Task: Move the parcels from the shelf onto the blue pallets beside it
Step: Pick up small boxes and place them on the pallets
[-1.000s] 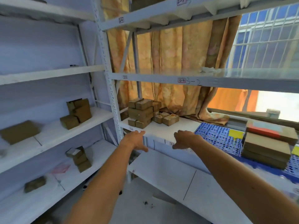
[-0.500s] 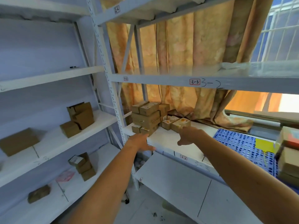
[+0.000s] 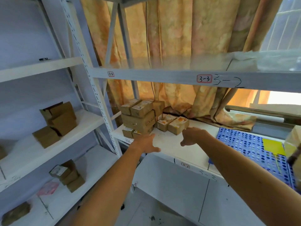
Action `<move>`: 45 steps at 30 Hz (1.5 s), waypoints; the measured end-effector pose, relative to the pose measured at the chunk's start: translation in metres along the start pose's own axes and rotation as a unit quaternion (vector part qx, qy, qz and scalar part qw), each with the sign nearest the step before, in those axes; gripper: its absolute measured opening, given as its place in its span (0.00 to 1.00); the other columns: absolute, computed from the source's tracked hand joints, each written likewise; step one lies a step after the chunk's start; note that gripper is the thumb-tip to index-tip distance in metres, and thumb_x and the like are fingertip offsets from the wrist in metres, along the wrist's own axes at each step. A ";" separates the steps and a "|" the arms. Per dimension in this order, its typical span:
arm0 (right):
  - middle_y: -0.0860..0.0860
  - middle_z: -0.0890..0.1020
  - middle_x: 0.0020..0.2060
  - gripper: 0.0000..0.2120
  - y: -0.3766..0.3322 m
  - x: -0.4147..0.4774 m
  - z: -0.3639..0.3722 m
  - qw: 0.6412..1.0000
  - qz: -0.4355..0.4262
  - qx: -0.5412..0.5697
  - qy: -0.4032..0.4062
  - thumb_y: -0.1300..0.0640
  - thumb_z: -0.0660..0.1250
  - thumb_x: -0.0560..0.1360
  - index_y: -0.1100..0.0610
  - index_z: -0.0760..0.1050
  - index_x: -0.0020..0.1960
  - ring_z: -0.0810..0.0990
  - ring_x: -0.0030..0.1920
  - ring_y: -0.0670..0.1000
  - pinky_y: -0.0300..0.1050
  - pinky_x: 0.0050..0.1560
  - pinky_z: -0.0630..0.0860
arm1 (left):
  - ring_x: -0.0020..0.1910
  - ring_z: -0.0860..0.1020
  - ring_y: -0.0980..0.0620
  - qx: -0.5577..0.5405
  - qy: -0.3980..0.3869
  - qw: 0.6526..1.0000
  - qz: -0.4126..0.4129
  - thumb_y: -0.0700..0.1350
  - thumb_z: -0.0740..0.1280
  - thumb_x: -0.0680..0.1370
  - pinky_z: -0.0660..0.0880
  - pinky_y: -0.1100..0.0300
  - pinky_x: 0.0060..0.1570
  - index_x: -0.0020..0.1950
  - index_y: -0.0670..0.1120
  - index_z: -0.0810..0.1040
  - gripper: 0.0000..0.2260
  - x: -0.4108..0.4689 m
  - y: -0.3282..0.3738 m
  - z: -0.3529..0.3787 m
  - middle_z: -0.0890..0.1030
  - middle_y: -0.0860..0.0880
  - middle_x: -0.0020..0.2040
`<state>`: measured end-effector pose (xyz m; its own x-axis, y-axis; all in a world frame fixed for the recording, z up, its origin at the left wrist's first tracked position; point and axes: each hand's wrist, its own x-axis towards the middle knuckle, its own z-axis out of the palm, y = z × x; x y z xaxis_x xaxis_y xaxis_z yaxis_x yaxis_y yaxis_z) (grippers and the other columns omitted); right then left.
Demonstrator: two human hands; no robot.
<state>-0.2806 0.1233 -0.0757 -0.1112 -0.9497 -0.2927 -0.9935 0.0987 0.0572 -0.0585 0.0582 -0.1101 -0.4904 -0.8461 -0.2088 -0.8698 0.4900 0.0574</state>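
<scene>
A stack of brown parcels stands at the left end of the white shelf, with two small labelled parcels lying beside it. My left hand reaches over the shelf's front, fingers stretched, just short of the stack's bottom boxes. My right hand hovers with loosely curled fingers right in front of the two small parcels, holding nothing. The blue pallet lies on the same shelf to the right.
A yellow sheet lies on the pallet, and parcels sit at its right edge. The left rack holds more brown boxes on several levels. A shelf beam hangs overhead. Orange curtains hang behind.
Both hands have moved forward and up toward the parcels on the shelf. The view has closed in and shifted left, so the pallet's parcels have slid to the right edge.
</scene>
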 end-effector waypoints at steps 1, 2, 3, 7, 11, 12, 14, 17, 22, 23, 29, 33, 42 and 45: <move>0.54 0.76 0.62 0.25 -0.003 0.009 -0.001 1.000 0.006 0.000 -0.005 0.42 0.66 0.77 0.57 0.74 0.67 0.76 0.59 0.55 0.46 0.50 0.73 | 0.78 0.60 0.42 -0.001 -0.008 1.000 0.010 0.67 0.66 0.76 0.64 0.45 0.73 0.82 0.48 0.53 0.44 0.010 -0.003 0.001 0.57 0.44 0.82; 0.54 0.77 0.61 0.24 -0.007 0.017 -0.002 1.000 0.012 -0.001 -0.007 0.42 0.66 0.77 0.57 0.74 0.66 0.77 0.59 0.55 0.46 0.50 0.73 | 0.78 0.60 0.42 -0.002 -0.012 1.000 0.021 0.67 0.67 0.75 0.64 0.44 0.73 0.82 0.48 0.53 0.44 0.019 -0.006 0.001 0.57 0.45 0.82; 0.54 0.77 0.61 0.24 -0.010 0.025 -0.003 1.000 0.018 0.000 -0.011 0.42 0.66 0.77 0.57 0.74 0.66 0.77 0.59 0.55 0.46 0.50 0.73 | 0.78 0.59 0.43 -0.004 -0.014 0.999 0.032 0.67 0.67 0.75 0.64 0.44 0.73 0.82 0.48 0.53 0.44 0.030 -0.010 0.001 0.56 0.45 0.82; 0.54 0.78 0.60 0.24 -0.021 0.050 -0.012 0.998 0.059 0.001 -0.026 0.43 0.66 0.77 0.58 0.74 0.66 0.78 0.58 0.55 0.46 0.51 0.74 | 0.78 0.60 0.42 0.013 -0.024 0.996 0.085 0.65 0.67 0.76 0.65 0.46 0.72 0.82 0.47 0.52 0.43 0.075 -0.026 -0.003 0.57 0.44 0.81; 0.54 0.78 0.61 0.26 -0.028 0.071 -0.022 0.991 0.127 -0.004 -0.047 0.43 0.68 0.76 0.58 0.73 0.68 0.78 0.60 0.55 0.45 0.50 0.73 | 0.78 0.58 0.42 0.055 -0.017 0.990 0.129 0.65 0.65 0.78 0.65 0.46 0.72 0.83 0.49 0.50 0.42 0.109 -0.047 -0.010 0.56 0.44 0.81; 0.54 0.78 0.61 0.26 -0.029 0.075 -0.023 0.989 0.141 -0.003 -0.046 0.44 0.69 0.76 0.58 0.74 0.67 0.78 0.59 0.55 0.45 0.50 0.73 | 0.78 0.59 0.41 0.072 -0.008 0.988 0.140 0.65 0.65 0.78 0.64 0.46 0.72 0.83 0.49 0.51 0.41 0.115 -0.052 -0.012 0.57 0.43 0.81; 0.54 0.78 0.60 0.26 -0.032 0.081 -0.023 0.986 0.163 0.001 -0.044 0.45 0.70 0.75 0.58 0.73 0.67 0.78 0.59 0.55 0.45 0.48 0.73 | 0.77 0.60 0.41 0.110 0.012 0.980 0.166 0.65 0.65 0.77 0.63 0.46 0.73 0.82 0.49 0.53 0.41 0.128 -0.061 -0.011 0.59 0.42 0.80; 0.55 0.77 0.60 0.27 -0.035 0.086 -0.017 0.981 0.186 0.012 -0.044 0.46 0.71 0.74 0.57 0.72 0.68 0.77 0.59 0.55 0.45 0.49 0.72 | 0.78 0.59 0.41 0.109 0.009 0.976 0.188 0.65 0.66 0.77 0.60 0.46 0.74 0.82 0.48 0.54 0.41 0.146 -0.069 -0.005 0.59 0.42 0.80; 0.54 0.78 0.58 0.26 -0.032 0.100 0.002 0.980 0.197 0.021 -0.032 0.44 0.70 0.75 0.57 0.73 0.67 0.78 0.56 0.55 0.45 0.48 0.73 | 0.79 0.56 0.40 0.077 -0.010 0.975 0.206 0.62 0.66 0.77 0.59 0.43 0.73 0.82 0.47 0.53 0.40 0.169 -0.067 0.007 0.56 0.43 0.81; 0.54 0.78 0.58 0.25 -0.031 0.103 0.007 0.980 0.194 0.023 -0.026 0.44 0.70 0.75 0.57 0.73 0.67 0.78 0.56 0.55 0.45 0.47 0.73 | 0.79 0.55 0.40 0.077 -0.015 0.975 0.209 0.62 0.66 0.77 0.58 0.43 0.74 0.82 0.47 0.53 0.40 0.173 -0.064 0.009 0.56 0.42 0.81; 0.54 0.78 0.57 0.24 -0.023 0.133 0.037 0.987 0.160 0.019 -0.020 0.43 0.67 0.77 0.57 0.73 0.66 0.78 0.55 0.55 0.46 0.48 0.74 | 0.79 0.54 0.40 0.071 -0.025 0.974 0.214 0.62 0.68 0.77 0.61 0.42 0.73 0.82 0.46 0.49 0.43 0.192 -0.055 0.024 0.52 0.42 0.81; 0.55 0.74 0.62 0.26 -0.012 0.161 0.049 0.989 0.143 0.029 -0.005 0.43 0.67 0.77 0.58 0.70 0.68 0.76 0.60 0.55 0.47 0.52 0.73 | 0.80 0.53 0.42 0.053 -0.024 0.981 0.185 0.60 0.69 0.76 0.59 0.41 0.74 0.82 0.47 0.48 0.44 0.209 -0.054 0.025 0.52 0.44 0.82; 0.56 0.62 0.75 0.36 0.004 0.211 0.052 0.990 0.130 0.030 0.036 0.44 0.67 0.75 0.55 0.58 0.78 0.64 0.72 0.58 0.54 0.67 0.68 | 0.80 0.48 0.43 0.031 -0.021 0.981 0.189 0.56 0.71 0.77 0.57 0.43 0.75 0.82 0.47 0.49 0.43 0.244 -0.048 0.023 0.49 0.45 0.82; 0.56 0.62 0.75 0.37 0.007 0.227 0.052 0.990 0.131 0.028 0.044 0.44 0.67 0.76 0.54 0.57 0.78 0.63 0.73 0.59 0.56 0.69 0.66 | 0.81 0.46 0.43 0.028 -0.026 0.979 0.199 0.56 0.72 0.76 0.54 0.43 0.76 0.83 0.49 0.46 0.45 0.258 -0.047 0.022 0.46 0.45 0.83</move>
<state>-0.3138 -0.0767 -0.1914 -0.3652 -0.9114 -0.1896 -0.9309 0.3591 0.0668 -0.1427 -0.1785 -0.1882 -0.7858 -0.5743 -0.2296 -0.6047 0.7913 0.0902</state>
